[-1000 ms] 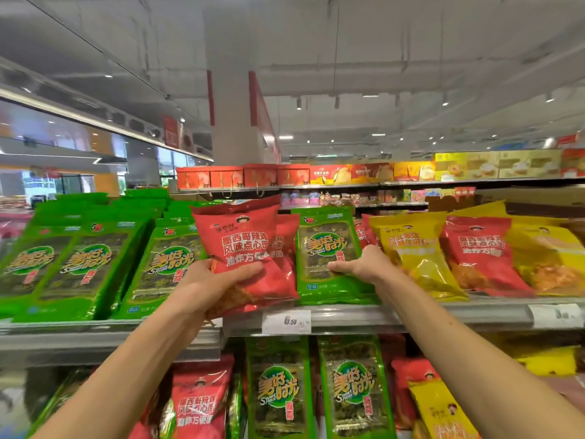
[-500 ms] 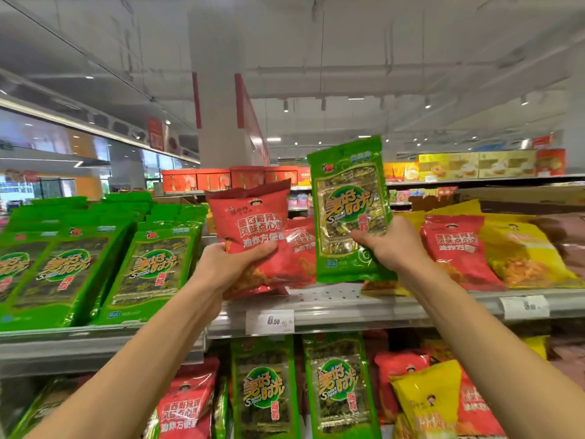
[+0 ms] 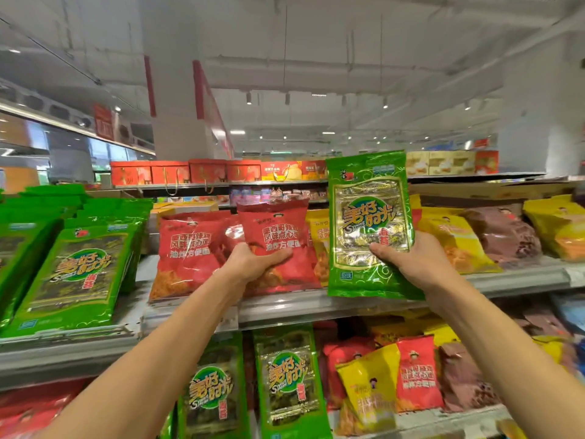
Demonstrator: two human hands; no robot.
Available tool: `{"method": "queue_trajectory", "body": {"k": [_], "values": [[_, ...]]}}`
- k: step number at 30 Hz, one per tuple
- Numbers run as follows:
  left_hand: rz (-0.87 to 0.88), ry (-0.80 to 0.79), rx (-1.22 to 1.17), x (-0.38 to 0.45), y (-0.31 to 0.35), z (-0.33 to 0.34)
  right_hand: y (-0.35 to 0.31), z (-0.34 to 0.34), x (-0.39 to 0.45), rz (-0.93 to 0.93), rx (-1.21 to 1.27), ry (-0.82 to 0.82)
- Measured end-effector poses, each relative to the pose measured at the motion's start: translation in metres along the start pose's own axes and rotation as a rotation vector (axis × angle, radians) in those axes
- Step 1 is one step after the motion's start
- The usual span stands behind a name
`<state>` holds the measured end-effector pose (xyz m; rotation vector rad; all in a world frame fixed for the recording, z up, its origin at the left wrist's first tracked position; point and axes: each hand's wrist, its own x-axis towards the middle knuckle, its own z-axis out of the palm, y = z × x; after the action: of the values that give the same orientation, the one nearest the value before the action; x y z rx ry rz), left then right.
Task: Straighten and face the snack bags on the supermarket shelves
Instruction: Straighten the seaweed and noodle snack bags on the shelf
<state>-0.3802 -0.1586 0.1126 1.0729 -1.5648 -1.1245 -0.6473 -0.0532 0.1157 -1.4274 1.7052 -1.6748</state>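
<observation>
Left hand (image 3: 253,261) gripping red snack bag (image 3: 278,236); right hand (image 3: 411,261) gripping upright green seaweed bag (image 3: 368,217)

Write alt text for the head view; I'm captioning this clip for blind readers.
A person's right hand holds a green snack bag upright above a supermarket shelf, while the left hand grips a red snack bag standing among red, yellow and green bags.

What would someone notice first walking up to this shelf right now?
The green seaweed bag, lifted upright in the right hand above the upper shelf's edge, stands out most. Just left of it, the left hand holds a red snack bag among the red bags on that shelf.
</observation>
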Motion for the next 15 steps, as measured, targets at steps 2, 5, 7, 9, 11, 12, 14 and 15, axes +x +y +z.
{"method": "queue_trajectory", "body": {"k": [2, 5, 7, 9, 11, 12, 14, 15], "values": [[-0.003, -0.003, 0.04, 0.0, 0.0, -0.005, 0.003, 0.001, -0.001, 0.011, 0.009, -0.022], [-0.01, 0.015, 0.104, 0.0, 0.0, -0.01, 0.008, 0.005, -0.002, 0.032, 0.026, -0.048], [-0.01, 0.04, 0.132, 0.0, -0.002, -0.012, 0.01, 0.009, -0.004, 0.026, 0.041, -0.063], [-0.019, 0.062, 0.172, 0.0, -0.003, -0.012, 0.01, 0.013, -0.008, 0.02, 0.051, -0.076], [-0.025, 0.064, 0.248, -0.003, -0.003, -0.011, 0.01, 0.016, -0.011, 0.013, 0.049, -0.082], [-0.022, 0.072, 0.289, -0.005, -0.002, -0.01, 0.01, 0.018, -0.013, 0.011, 0.047, -0.082], [0.005, 0.118, 0.364, -0.012, -0.003, -0.01, 0.007, 0.023, -0.016, 0.006, 0.057, -0.082], [0.034, 0.15, 0.41, -0.016, -0.003, -0.012, 0.004, 0.027, -0.019, -0.005, 0.064, -0.081]]}}
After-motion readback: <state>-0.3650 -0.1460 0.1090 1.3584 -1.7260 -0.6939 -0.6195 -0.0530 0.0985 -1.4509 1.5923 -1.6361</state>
